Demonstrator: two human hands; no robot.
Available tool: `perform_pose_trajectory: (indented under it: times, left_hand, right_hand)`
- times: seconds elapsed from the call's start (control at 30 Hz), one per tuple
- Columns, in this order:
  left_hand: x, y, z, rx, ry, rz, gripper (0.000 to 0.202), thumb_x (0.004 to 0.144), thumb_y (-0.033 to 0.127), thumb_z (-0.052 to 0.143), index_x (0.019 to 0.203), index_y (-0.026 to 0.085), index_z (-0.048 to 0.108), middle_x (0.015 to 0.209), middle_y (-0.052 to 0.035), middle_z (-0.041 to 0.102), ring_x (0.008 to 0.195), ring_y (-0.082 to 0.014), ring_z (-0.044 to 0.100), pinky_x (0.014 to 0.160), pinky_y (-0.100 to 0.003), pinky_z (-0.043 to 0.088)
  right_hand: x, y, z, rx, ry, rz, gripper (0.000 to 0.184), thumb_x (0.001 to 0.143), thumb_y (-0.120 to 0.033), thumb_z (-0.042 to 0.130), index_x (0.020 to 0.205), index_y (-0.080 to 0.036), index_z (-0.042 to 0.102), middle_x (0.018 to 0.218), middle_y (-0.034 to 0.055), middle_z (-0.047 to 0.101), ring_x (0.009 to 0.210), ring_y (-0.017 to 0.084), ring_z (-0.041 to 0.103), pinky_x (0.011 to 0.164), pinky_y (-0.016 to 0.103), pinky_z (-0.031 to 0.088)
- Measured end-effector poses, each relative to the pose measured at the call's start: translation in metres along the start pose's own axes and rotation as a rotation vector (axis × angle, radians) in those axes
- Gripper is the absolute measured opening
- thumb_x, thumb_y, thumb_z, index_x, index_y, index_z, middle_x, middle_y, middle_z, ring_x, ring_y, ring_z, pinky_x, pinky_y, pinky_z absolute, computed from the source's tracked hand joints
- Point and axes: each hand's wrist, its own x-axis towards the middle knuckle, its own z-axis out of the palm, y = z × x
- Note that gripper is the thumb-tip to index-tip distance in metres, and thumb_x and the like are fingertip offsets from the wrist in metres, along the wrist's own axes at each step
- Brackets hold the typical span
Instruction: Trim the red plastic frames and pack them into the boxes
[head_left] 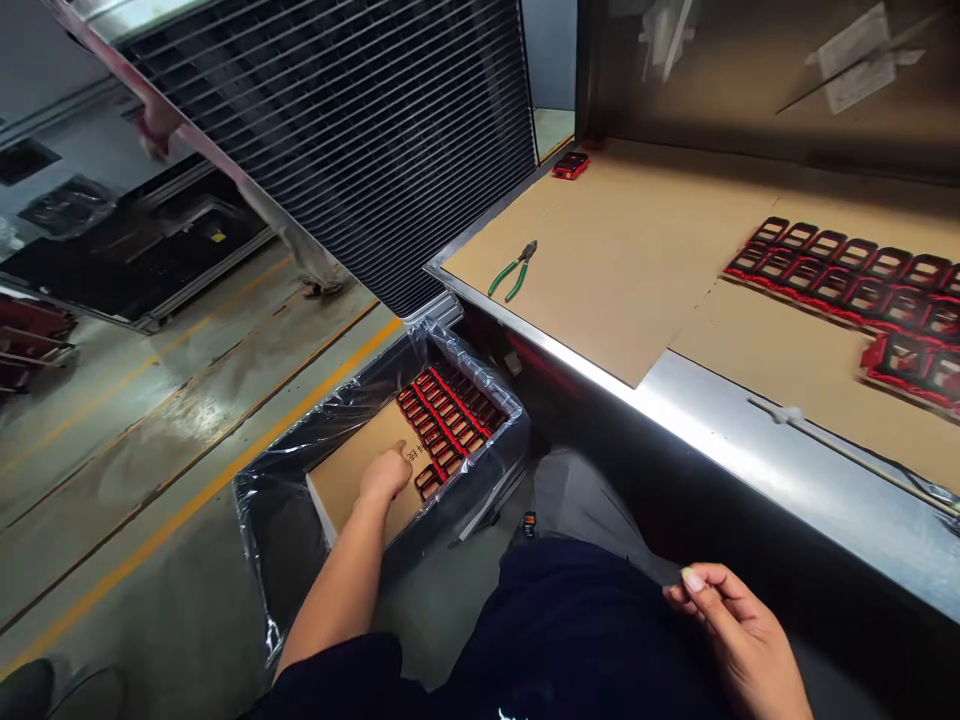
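Brown cardboard [352, 490] under left hand [385, 476], fingers [396, 452] pressed together, right hand [739, 630], fingers [694, 578] pinched near dark trousers [570, 620]

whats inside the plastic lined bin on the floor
The bin holds a cardboard sheet with rows of red-and-black rectangular frames on it, and the left hand touches the sheet. Anything beneath the sheet and frames is covered and cannot be seen.

I'm seeing a factory workshop: yellow lines [196, 490] are running along the painted floor [127, 500] on the left, and a steel-edged workbench [720, 405] is stretching away on the right
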Motion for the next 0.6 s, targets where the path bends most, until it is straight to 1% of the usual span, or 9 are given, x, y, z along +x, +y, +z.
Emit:
perform_pose_trajectory:
  times: [0.07,0.1,0.17,0.23,0.27,0.33,0.43,0.53,0.6]
  left_hand:
    - [-0.009,0.027,0.013,-0.207,0.042,-0.017,0.029,0.096,0.037,0.060,0.115,0.015,0.060,0.105,-0.0063,0.065,0.084,-0.0170,0.065,0.073,-0.034,0.058]
    - [-0.017,0.044,0.029,-0.314,0.042,-0.018,0.026,0.096,0.036,0.058,0.112,0.015,0.059,0.094,-0.0035,0.064,0.074,-0.0145,0.063,0.067,-0.031,0.056]
    - [-0.041,0.080,0.078,-0.515,-0.022,0.013,0.018,0.094,0.031,0.051,0.104,0.017,0.056,0.072,0.0032,0.055,0.059,-0.0112,0.057,0.060,-0.026,0.051]
    - [-0.080,0.115,0.137,-0.672,-0.160,0.054,0.016,0.089,0.030,0.051,0.099,0.019,0.055,0.067,0.0040,0.053,0.057,-0.0117,0.056,0.061,-0.025,0.050]
    - [-0.103,0.129,0.163,-0.733,-0.234,0.071,0.017,0.087,0.031,0.053,0.099,0.020,0.055,0.070,0.0030,0.055,0.060,-0.0122,0.058,0.063,-0.026,0.050]
    - [-0.150,0.147,0.199,-0.820,-0.379,0.101,0.018,0.088,0.034,0.053,0.101,0.022,0.054,0.075,0.0019,0.055,0.069,-0.0135,0.060,0.070,-0.027,0.051]
    - [-0.190,0.148,0.210,-0.817,-0.593,0.251,0.020,0.091,0.037,0.053,0.107,0.025,0.057,0.088,-0.0020,0.058,0.086,-0.0176,0.061,0.084,-0.033,0.051]
    - [-0.187,0.139,0.202,-0.608,-0.652,0.824,0.027,0.087,0.034,0.063,0.113,0.025,0.062,0.110,-0.0080,0.060,0.114,-0.0279,0.055,0.102,-0.048,0.044]
    - [-0.178,0.137,0.198,-0.478,-0.681,1.048,0.045,0.083,0.031,0.069,0.126,0.026,0.056,0.128,-0.0111,0.055,0.130,-0.0334,0.046,0.111,-0.057,0.037]
  right_hand:
    - [-0.002,-0.006,0.007,-0.086,-0.004,-0.070,0.035,0.078,-0.056,0.074,0.084,-0.021,0.072,0.076,0.0064,0.072,0.074,0.022,0.071,0.070,0.026,0.060]
    - [-0.003,-0.011,0.015,-0.127,-0.010,-0.114,0.034,0.079,-0.053,0.074,0.088,-0.021,0.073,0.078,0.0068,0.073,0.075,0.022,0.071,0.071,0.027,0.060]
    - [-0.006,-0.024,0.035,-0.175,-0.039,-0.217,0.035,0.079,-0.046,0.075,0.105,-0.022,0.072,0.088,0.0076,0.075,0.081,0.023,0.072,0.077,0.032,0.060]
    - [-0.005,-0.040,0.053,-0.173,-0.090,-0.327,0.046,0.077,-0.038,0.078,0.120,-0.024,0.068,0.103,0.0084,0.075,0.086,0.023,0.072,0.084,0.035,0.059]
    - [-0.002,-0.047,0.058,-0.149,-0.066,-0.372,0.044,0.077,-0.035,0.078,0.118,-0.024,0.068,0.105,0.0082,0.075,0.086,0.023,0.072,0.084,0.035,0.059]
    - [0.008,-0.057,0.055,-0.031,0.117,-0.376,0.028,0.080,-0.032,0.073,0.106,-0.022,0.071,0.097,0.0066,0.074,0.082,0.020,0.070,0.078,0.033,0.058]
    - [0.020,-0.063,0.025,0.238,0.267,-0.260,0.021,0.078,-0.030,0.069,0.096,-0.019,0.072,0.083,0.0028,0.071,0.071,0.016,0.066,0.066,0.027,0.055]
    - [0.017,-0.061,-0.006,0.464,0.110,-0.087,0.028,0.072,-0.030,0.074,0.097,-0.017,0.071,0.073,-0.0011,0.067,0.058,0.011,0.060,0.056,0.023,0.050]
    - [0.012,-0.058,-0.016,0.552,-0.040,-0.009,0.032,0.069,-0.027,0.077,0.097,-0.016,0.068,0.067,-0.0040,0.064,0.052,0.008,0.057,0.052,0.020,0.046]
